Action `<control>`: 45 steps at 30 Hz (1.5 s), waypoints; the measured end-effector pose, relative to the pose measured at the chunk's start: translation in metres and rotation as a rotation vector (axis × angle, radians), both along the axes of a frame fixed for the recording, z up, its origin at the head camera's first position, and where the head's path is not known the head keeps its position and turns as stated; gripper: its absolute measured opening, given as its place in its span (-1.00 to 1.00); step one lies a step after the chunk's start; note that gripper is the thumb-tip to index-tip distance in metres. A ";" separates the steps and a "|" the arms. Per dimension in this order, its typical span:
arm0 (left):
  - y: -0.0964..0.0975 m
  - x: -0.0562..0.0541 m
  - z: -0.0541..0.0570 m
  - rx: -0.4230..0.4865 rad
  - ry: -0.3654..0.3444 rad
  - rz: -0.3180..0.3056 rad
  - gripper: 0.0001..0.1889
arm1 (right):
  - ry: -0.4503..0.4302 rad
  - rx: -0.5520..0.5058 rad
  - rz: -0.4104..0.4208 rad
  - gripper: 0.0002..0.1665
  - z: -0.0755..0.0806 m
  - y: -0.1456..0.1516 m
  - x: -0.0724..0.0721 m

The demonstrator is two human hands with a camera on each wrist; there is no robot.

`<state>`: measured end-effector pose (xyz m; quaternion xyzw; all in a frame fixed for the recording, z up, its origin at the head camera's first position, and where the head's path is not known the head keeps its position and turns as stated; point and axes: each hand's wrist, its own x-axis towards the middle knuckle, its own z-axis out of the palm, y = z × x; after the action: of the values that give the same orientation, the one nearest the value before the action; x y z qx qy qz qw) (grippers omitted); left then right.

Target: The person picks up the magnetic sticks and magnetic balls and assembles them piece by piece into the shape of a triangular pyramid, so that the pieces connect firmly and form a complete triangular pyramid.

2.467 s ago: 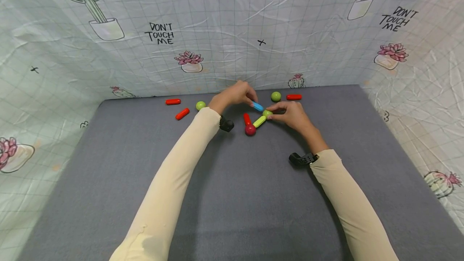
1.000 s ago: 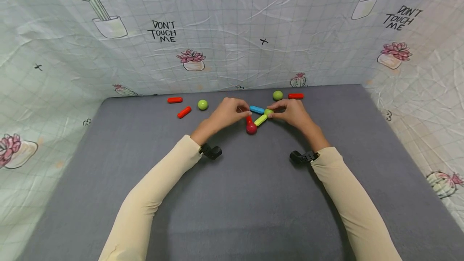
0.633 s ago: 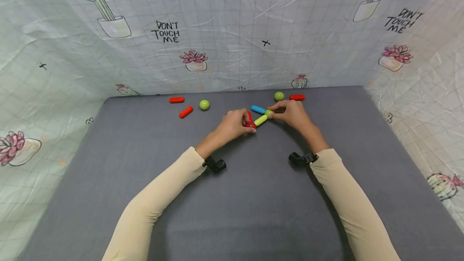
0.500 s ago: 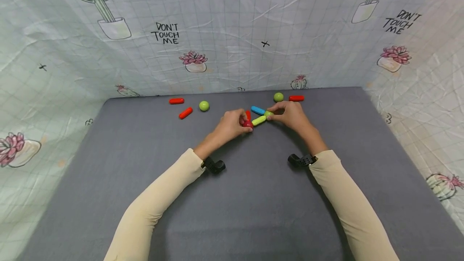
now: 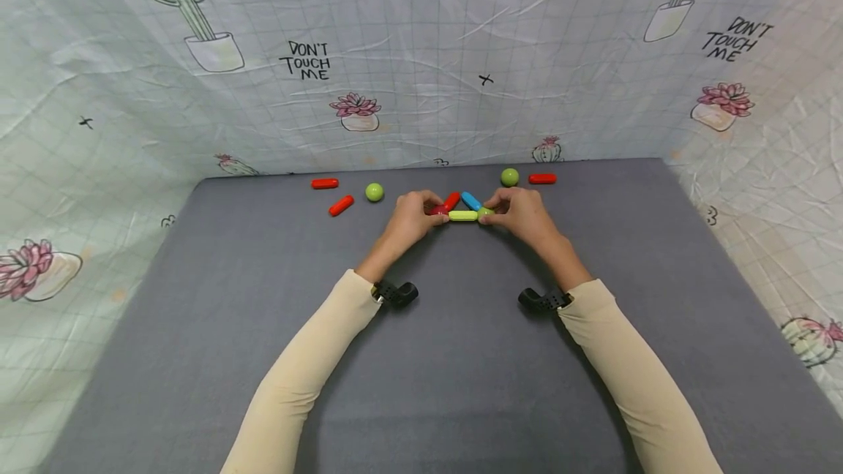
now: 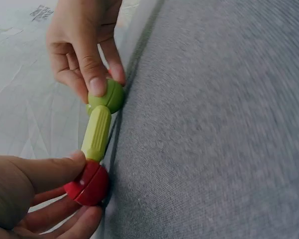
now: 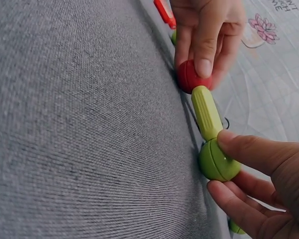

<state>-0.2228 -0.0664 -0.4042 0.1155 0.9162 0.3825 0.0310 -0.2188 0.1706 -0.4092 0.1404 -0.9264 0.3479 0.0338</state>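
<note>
since the earlier head view, the yellow-green rod (image 5: 463, 216) has swung from a slant to lying almost level at the centre of the frame, its red ball (image 6: 92, 183) shifting up and left with the left hand (image 5: 410, 219). the slim red rod (image 5: 451, 201) on that ball now leans toward upper right, and the blue rod (image 5: 470, 201) slopes more steeply, its upper end near the red one's; a small gap seems to part them.

the left hand pinches the red ball between thumb and curled fingers; the right hand (image 5: 525, 218) pinches the held green ball (image 6: 110, 95) the same way. gripping the balls, not the rods, probably lets each hand steer a corner while the bar between stays in line. the two slanting rods likely lean inward because their balls are turned that way. the whole piece is near the far edge of the table (image 5: 421, 364), in the upper middle of the frame.

loose parts lie on both sides, likely kept apart to leave working room: two red sticks (image 5: 341, 205) and a green sphere (image 5: 374, 192) at upper left, another sphere (image 5: 510, 177) and stick (image 5: 542, 178) at upper right.
</note>
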 end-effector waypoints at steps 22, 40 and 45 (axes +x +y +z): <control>-0.009 -0.006 -0.005 0.026 0.005 0.022 -0.69 | -0.014 0.021 0.070 -0.71 0.006 0.026 -0.003; -0.017 -0.012 -0.007 0.038 -0.045 0.016 -0.66 | 0.033 0.232 0.186 -0.55 0.022 0.068 -0.080; -0.018 -0.011 -0.007 0.040 -0.038 0.019 -0.65 | -0.027 0.254 0.202 -0.54 0.015 0.066 -0.091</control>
<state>-0.2341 -0.0840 -0.4110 0.0999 0.9086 0.4032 0.0425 -0.3094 0.2370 -0.3937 0.2315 -0.9444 0.2313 -0.0317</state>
